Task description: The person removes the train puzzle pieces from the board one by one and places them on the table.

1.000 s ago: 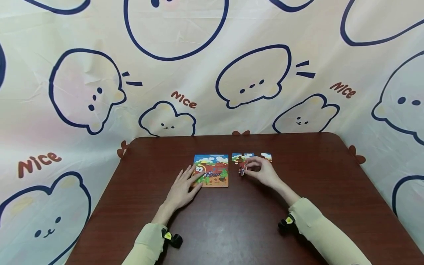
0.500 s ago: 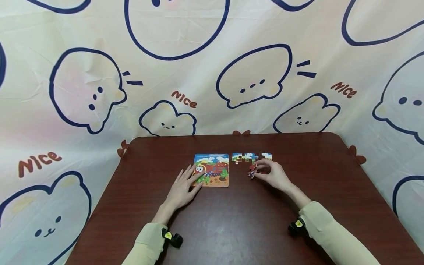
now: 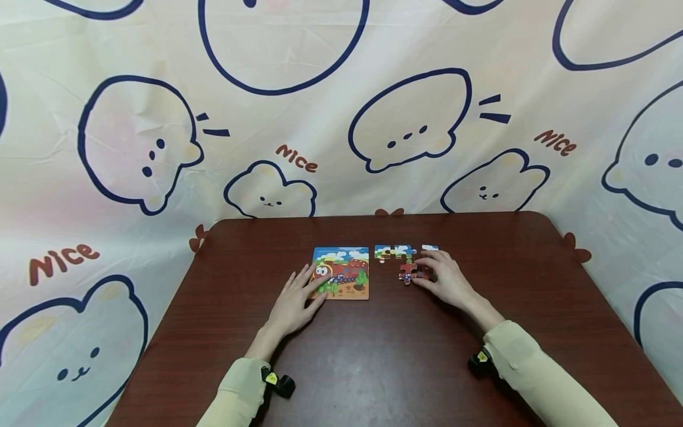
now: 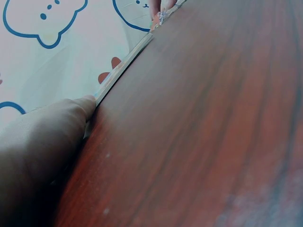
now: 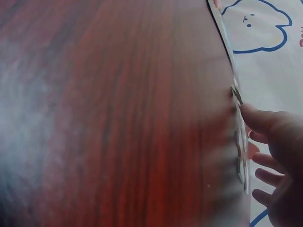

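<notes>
A square picture board point(image 3: 347, 290) with a train, cactus and clouds lies on the table, and my left hand point(image 3: 290, 305) rests on its left edge with the fingers spread. To the right of the board, my right hand point(image 3: 448, 281) pinches a red jigsaw piece point(image 3: 407, 272) between thumb and forefinger. A reddish patch shows between those fingers, too small to tell apart. The right wrist view has the thumb point(image 5: 258, 118) at the tilted edge of the jigsaw piece point(image 5: 237, 94). Two joined blue-and-white jigsaw pieces point(image 3: 393, 252) lie just behind it.
Another sky-coloured jigsaw piece point(image 3: 429, 247) lies behind my right fingers, partly covered and apart from the joined pair. Everything is on a dark brown table point(image 3: 352, 367). A patterned cloth point(image 3: 331, 118) stands behind the table and along both sides.
My right hand has shifted right with the red jigsaw piece, uncovering the joined pieces, and the piece now lies lower and flatter. The left hand stays on the board.
</notes>
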`<state>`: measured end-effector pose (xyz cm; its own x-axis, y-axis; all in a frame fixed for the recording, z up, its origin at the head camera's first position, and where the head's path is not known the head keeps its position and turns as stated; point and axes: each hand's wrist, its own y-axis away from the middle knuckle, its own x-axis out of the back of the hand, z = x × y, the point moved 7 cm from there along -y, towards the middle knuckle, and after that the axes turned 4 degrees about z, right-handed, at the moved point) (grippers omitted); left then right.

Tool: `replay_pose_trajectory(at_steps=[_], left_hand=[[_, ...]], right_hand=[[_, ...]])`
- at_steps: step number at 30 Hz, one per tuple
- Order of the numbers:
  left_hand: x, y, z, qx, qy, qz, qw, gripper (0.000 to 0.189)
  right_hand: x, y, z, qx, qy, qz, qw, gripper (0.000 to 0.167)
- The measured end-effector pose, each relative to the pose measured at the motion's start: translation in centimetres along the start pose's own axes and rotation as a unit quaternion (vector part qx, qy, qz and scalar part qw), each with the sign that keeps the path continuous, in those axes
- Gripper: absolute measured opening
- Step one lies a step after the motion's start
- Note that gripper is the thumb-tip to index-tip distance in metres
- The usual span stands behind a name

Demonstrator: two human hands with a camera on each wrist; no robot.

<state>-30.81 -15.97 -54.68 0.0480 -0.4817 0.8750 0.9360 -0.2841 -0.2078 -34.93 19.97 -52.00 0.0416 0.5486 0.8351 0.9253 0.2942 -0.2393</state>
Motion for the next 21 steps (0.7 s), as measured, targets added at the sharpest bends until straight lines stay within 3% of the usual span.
replay_pose_trajectory(at_steps=[10,16,21], left_hand=[[0.1,0.1,0.1,0.0,-0.002,-0.001,1.0,0.055],[0.1,0.1,0.1,0.003,0.006,-0.002,1.0,0.056],[0.2,0.0,-0.3,0.015,0.028,-0.003,0.9995,0.061]], right_hand=[[-0.3,0.1,0.4,-0.003,0.016,-0.008,0.9998,0.051],[-0.2,-0.3,-0.5,-0.008,-0.031,0.005,0.9995,0.06],[-0.8,-1.4,-2.9,0.005,-0.094,0.01,0.9955,0.065]])
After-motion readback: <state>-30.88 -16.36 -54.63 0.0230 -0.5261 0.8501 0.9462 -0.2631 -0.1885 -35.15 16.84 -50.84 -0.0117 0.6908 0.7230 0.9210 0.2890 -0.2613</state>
